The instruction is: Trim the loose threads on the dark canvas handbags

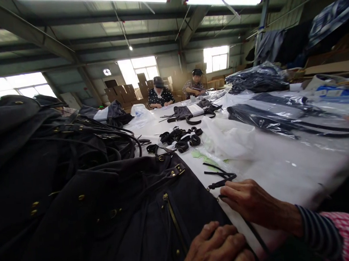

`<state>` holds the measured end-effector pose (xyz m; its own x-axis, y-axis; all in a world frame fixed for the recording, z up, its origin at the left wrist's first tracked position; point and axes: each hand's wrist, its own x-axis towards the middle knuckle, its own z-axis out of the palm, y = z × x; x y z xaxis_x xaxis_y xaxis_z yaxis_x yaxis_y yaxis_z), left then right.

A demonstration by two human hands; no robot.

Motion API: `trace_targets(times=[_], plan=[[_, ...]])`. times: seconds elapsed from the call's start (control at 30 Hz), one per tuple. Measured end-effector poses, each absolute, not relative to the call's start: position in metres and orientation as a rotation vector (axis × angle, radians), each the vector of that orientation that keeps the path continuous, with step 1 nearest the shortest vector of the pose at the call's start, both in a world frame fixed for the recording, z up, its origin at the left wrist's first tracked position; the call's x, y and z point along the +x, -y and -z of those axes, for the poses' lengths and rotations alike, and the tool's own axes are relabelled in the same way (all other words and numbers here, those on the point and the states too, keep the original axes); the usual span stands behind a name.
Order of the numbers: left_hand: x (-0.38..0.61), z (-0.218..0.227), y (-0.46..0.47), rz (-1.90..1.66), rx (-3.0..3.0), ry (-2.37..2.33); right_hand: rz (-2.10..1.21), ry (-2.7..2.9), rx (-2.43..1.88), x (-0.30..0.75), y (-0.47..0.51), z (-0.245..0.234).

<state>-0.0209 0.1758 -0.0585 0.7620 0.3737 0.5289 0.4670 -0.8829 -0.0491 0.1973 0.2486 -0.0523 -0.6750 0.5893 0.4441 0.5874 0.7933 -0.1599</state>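
A dark navy bag (132, 214) with brass studs and a brass zipper lies in front of me on the white table (282, 171). My left hand (218, 247) rests on the bag's near edge with its fingers curled together. My right hand (251, 202) lies on the table just right of the bag, fingers pinched on a thin black strap (220, 178) that runs back under the hand.
A tall heap of dark bags (46, 137) fills the left. Rolled black straps (181, 140) and clear plastic bags (227, 137) lie mid-table. Bagged dark goods (279, 117) cover the right. Two people (161, 94) sit at the far end, with cardboard boxes behind them.
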Motion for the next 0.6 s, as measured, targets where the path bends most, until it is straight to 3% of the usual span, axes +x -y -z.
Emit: trace_targets(times=[0.33,0.6], plan=[[-0.024,0.074,-0.179,0.785,-2.58,0.548,-0.178,2.382,-0.93,0.183,-0.256,0.063],[-0.021,0.065,-0.18,0.885,-2.625,0.536,-0.112,2.363,-0.988,0.181,-0.26,0.061]])
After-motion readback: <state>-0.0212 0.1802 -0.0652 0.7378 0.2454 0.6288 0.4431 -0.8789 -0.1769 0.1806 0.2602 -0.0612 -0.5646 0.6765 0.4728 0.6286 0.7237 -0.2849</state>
